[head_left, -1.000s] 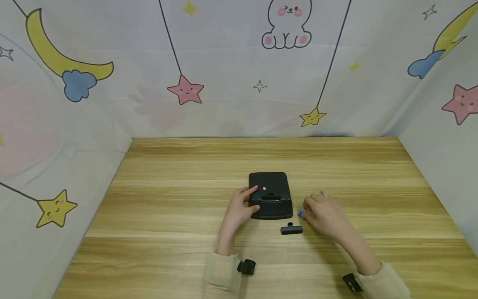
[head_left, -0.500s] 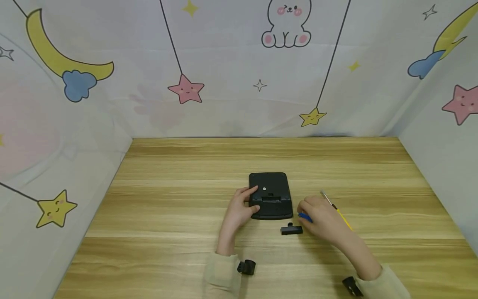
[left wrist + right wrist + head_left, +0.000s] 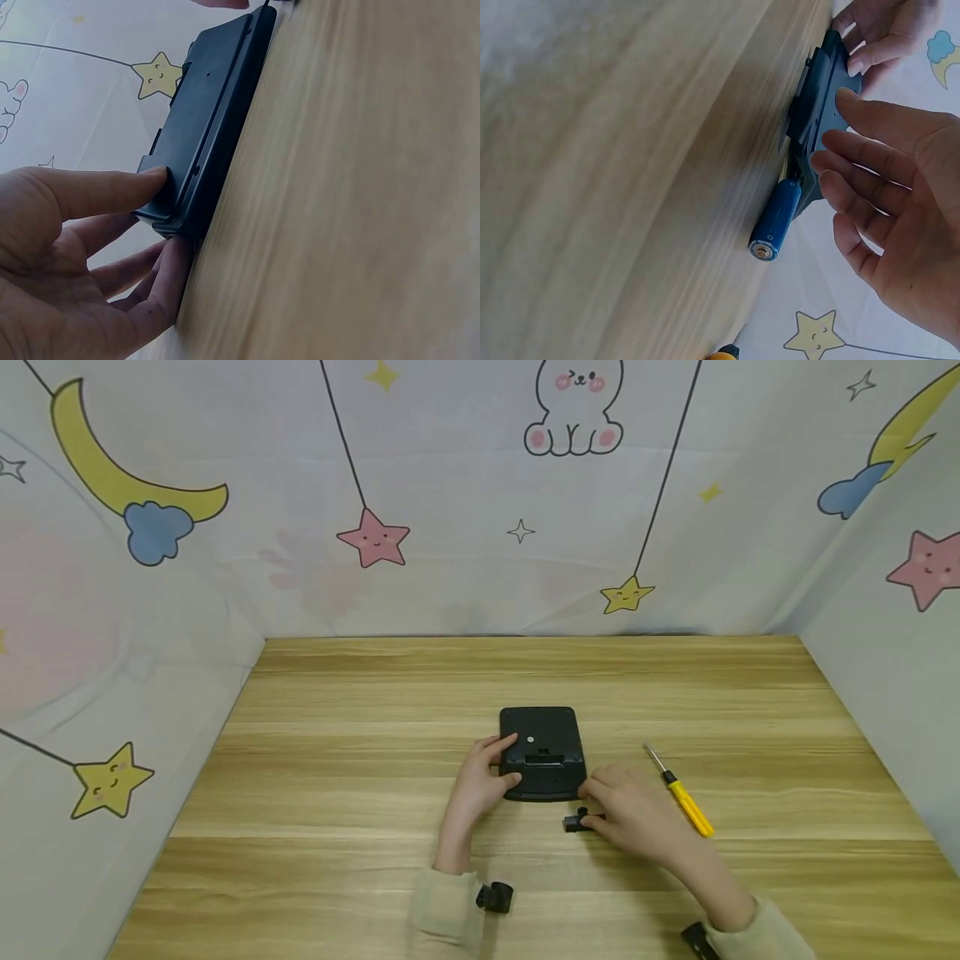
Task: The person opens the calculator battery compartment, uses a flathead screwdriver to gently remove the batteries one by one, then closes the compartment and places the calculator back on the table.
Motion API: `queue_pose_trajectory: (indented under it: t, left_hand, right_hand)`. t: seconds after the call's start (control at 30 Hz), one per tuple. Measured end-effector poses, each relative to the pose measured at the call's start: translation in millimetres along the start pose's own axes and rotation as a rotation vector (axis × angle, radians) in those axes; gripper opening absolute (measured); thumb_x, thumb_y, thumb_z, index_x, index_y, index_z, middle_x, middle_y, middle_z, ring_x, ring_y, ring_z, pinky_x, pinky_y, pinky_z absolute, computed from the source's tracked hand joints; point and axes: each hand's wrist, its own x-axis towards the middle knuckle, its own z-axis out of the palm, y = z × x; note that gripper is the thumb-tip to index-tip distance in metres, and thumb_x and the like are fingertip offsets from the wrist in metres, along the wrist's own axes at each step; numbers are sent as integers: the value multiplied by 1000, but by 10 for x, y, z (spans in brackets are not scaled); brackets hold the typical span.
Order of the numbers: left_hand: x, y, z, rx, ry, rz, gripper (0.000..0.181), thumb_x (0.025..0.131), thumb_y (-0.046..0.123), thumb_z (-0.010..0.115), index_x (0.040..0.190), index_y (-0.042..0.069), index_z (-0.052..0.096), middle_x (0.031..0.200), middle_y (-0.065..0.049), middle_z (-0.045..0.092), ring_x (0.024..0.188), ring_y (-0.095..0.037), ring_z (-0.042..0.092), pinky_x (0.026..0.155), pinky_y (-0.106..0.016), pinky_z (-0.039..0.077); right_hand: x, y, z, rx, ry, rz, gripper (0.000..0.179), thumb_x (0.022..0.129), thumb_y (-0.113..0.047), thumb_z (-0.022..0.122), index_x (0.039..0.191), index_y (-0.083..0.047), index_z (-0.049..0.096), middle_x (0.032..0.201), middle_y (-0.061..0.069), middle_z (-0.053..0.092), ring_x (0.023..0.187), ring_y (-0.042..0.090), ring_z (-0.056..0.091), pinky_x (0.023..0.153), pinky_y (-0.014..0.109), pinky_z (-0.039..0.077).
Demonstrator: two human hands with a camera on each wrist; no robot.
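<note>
A black calculator (image 3: 551,727) lies back side up on the wooden table, its battery slot uncovered. My left hand (image 3: 483,781) grips its left edge, thumb on top and fingers against the side, as the left wrist view also shows. My right hand (image 3: 637,814) hovers at the lower right corner, over the small black battery cover (image 3: 573,824), partly hiding it. In the right wrist view that hand's fingers are loosely bent with nothing between them. A blue battery (image 3: 775,221) lies on the table beside the calculator; in the head view the hand hides it.
A screwdriver with a yellow handle (image 3: 688,806) lies to the right of my right hand, tip pointing away. White cloth walls (image 3: 450,593) with printed stars close off the back and sides of the table (image 3: 337,760).
My right hand has set down the screwdriver, then the blue battery, and moved left toward the battery cover. The left hand and the calculator have stayed put.
</note>
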Motion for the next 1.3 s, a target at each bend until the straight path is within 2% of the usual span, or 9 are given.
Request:
queue_pose_trajectory:
  t: [0.13, 0.43, 0.73, 1.3]
  left_hand:
    - [-7, -2, -5, 6, -3, 4, 58, 82, 2, 70, 136, 15, 56, 146, -14, 43, 120, -34, 51, 93, -48, 47]
    - [-17, 4, -9, -4, 2, -7, 57, 82, 3, 70, 136, 17, 57, 147, -13, 43, 122, -34, 50, 94, -48, 47]
    - [-18, -2, -7, -4, 3, -7, 57, 82, 3, 70, 136, 17, 56, 147, -13, 43, 123, -34, 50, 96, -49, 46]
    - [-15, 10, -14, -1, -1, -3, 57, 83, 4, 70, 136, 18, 56, 147, -13, 43, 123, -34, 50, 95, -49, 46]
  right_hand:
    - [6, -15, 11, 28, -45, 18, 26, 79, -30, 78, 98, -16, 68, 94, -6, 63, 89, 12, 54, 82, 35, 48]
    - [9, -29, 46, 66, -60, 0, 24, 79, -27, 78, 97, -15, 67, 93, -6, 62, 88, 12, 52, 81, 36, 46]
    - [13, -50, 62, 63, -100, 4, 24, 79, -26, 78, 97, -16, 66, 93, -7, 61, 86, 10, 50, 80, 36, 44]
    - [20, -50, 64, 42, -117, 0, 22, 79, -27, 78, 93, -16, 65, 89, -6, 61, 81, 10, 49, 76, 36, 44]
